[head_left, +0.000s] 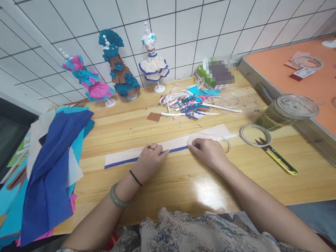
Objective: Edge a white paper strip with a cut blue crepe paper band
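Observation:
A long pale crepe paper strip (176, 143) with a blue lower edge (123, 162) lies flat across the table in front of me. My left hand (150, 159) is closed, fingers curled and thumb pressed on the strip's blue edge near its middle. Farther right, my right hand (210, 152) pinches that same edge between thumb and curled fingers. A clear tape roll (227, 145) shows around the right hand, mostly hidden under it; whether it is gripped too is unclear. At the strip's right end, a white tail (232, 136) sticks out.
Right of the strip lie another tape roll (255, 135) and yellow-green thread snips (278, 158), near a lidded plastic cup (290, 110). Paper scraps (192, 103) are heaped behind. Three dressed mannequins (154, 63) line the wall. Coloured crepe sheets (47, 184) cover the left side.

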